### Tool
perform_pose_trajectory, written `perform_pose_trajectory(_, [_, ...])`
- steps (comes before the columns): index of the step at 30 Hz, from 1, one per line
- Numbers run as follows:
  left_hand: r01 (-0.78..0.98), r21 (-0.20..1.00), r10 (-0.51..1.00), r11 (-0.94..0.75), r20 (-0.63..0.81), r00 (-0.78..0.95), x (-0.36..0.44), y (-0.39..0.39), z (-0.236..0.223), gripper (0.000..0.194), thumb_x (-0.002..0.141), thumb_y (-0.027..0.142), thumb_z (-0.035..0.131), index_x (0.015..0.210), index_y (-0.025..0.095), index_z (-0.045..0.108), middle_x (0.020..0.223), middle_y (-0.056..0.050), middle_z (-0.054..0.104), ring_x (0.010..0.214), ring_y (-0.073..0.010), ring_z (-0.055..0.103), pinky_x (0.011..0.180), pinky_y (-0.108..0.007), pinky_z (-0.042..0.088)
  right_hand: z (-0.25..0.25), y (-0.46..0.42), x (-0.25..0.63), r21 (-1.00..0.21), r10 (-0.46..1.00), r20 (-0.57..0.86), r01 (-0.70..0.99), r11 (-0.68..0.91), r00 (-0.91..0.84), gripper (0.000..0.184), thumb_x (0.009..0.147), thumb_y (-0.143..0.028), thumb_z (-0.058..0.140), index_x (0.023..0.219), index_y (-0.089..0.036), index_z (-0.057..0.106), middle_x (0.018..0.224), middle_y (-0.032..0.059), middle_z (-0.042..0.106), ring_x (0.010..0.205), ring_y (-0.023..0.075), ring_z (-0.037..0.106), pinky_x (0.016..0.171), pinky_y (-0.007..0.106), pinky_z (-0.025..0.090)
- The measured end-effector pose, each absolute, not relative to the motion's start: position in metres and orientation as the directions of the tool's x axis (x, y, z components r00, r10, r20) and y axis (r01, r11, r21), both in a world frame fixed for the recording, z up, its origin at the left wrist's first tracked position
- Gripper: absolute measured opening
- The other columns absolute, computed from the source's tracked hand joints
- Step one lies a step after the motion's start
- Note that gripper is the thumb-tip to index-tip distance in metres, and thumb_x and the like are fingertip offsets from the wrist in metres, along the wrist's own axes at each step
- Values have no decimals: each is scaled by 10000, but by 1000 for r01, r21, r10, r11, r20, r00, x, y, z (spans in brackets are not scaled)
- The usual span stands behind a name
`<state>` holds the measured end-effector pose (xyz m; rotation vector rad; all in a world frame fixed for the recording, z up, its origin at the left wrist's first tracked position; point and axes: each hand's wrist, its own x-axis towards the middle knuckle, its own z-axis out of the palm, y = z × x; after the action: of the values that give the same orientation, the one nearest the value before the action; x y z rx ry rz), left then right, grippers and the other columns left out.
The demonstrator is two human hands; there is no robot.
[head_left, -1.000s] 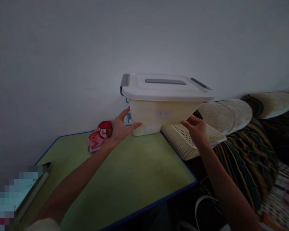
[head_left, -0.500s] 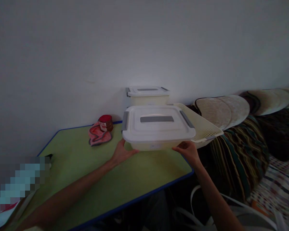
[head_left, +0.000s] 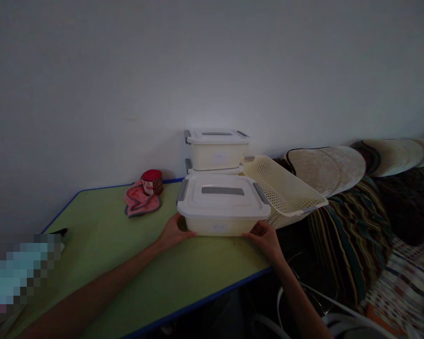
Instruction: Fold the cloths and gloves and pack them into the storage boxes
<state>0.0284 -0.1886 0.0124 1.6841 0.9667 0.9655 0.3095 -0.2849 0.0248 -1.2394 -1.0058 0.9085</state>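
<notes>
A cream storage box (head_left: 223, 200) with a white lid, a grey lid handle and grey side clips is between my two hands, low over the green table or on it; I cannot tell which. My left hand (head_left: 175, 231) grips its lower left corner, thumb along the front and fingers hidden behind the side. At the lower right corner my right hand (head_left: 265, 238) holds it in the same way. Behind it, against the wall, a similar lidded box (head_left: 219, 153) is stacked on another box (head_left: 215, 171), which is mostly hidden.
An empty cream perforated basket (head_left: 286, 188) stands at the table's right end. A red round tin (head_left: 152, 181) and a pink cloth (head_left: 142, 202) lie left on the green table (head_left: 127, 254). A sofa with rolled cushions (head_left: 327, 169) runs along the right. A pixelated patch covers the lower left.
Both hands have brought the box down and slightly left, uncovering more of the stacked boxes and the basket behind it. The grip stays the same.
</notes>
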Motion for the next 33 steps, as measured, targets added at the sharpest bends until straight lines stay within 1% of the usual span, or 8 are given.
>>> perform_pose_trajectory(6, [140, 960, 889, -242, 161, 429, 26, -184, 10, 621, 481, 392, 779, 1065, 300, 588, 1131, -9, 659, 1094, -319, 578, 957, -461, 455, 23, -285, 311, -997, 953, 75, -8, 82, 295, 363, 393, -223, 838, 715, -201, 671, 844, 51, 735, 860, 285, 682, 864, 455, 520])
perform_pose_trajectory(11, [161, 958, 895, -236, 150, 420, 26, -184, 13, 673, 448, 328, 794, 1089, 244, 607, 1180, -83, 628, 1171, -372, 504, 1040, -509, 335, 18, -284, 310, -999, 955, 49, 8, 49, 292, 364, 404, -171, 833, 733, -187, 680, 876, 63, 732, 892, 288, 674, 921, 485, 471])
perform_pose_trajectory(14, [143, 964, 888, -223, 140, 438, 23, -182, 20, 659, 412, 274, 812, 1045, 247, 632, 1166, -79, 636, 1204, -379, 468, 1071, -516, 274, 19, -284, 311, -999, 960, 45, 1, 46, 277, 382, 408, -164, 830, 761, -193, 686, 901, 58, 730, 912, 279, 669, 928, 477, 467])
perform_pose_trajectory(16, [111, 974, 877, -199, 126, 464, 17, -176, 26, 653, 369, 223, 825, 996, 263, 647, 1121, -55, 660, 1192, -369, 482, 1064, -519, 281, 22, -284, 315, -999, 967, 39, -10, 43, 252, 391, 392, -160, 831, 756, -194, 693, 881, 55, 732, 899, 281, 672, 910, 473, 481])
perform_pose_trajectory(19, [35, 991, 862, -126, 92, 498, 5, -163, 35, 622, 335, 172, 828, 924, 268, 655, 1054, -40, 685, 1071, -336, 576, 979, -519, 386, 31, -284, 326, -998, 975, 40, -31, 48, 220, 361, 378, -176, 839, 711, -190, 701, 804, 52, 734, 833, 285, 682, 852, 463, 516])
perform_pose_trajectory(22, [-85, 995, 894, -48, 81, 441, -3, -148, 44, 526, 445, 236, 804, 943, 221, 633, 1061, -77, 674, 985, -274, 616, 890, -431, 456, 43, -280, 339, -991, 962, 81, -78, 105, 262, 297, 490, -260, 818, 760, -214, 703, 805, 24, 733, 843, 256, 676, 828, 406, 530])
perform_pose_trajectory(27, [-270, 961, 946, 62, 30, 322, 7, -130, 66, 414, 686, 338, 658, 1057, 179, 568, 1065, -90, 649, 934, -196, 617, 781, -292, 474, 69, -254, 342, -954, 925, 122, -215, 209, 361, 349, 656, -433, 692, 982, -326, 628, 1018, -48, 698, 1004, 221, 627, 806, 348, 536])
perform_pose_trajectory(33, [-328, 932, 941, 152, -35, 337, 37, -136, 93, 575, 689, 322, 638, 1234, 213, 490, 1059, -48, 646, 848, -189, 611, 661, -255, 478, 94, -222, 325, -941, 951, 75, -293, 167, 300, 374, 703, -442, 610, 1051, -307, 602, 1098, -22, 663, 1060, 263, 594, 832, 404, 520])
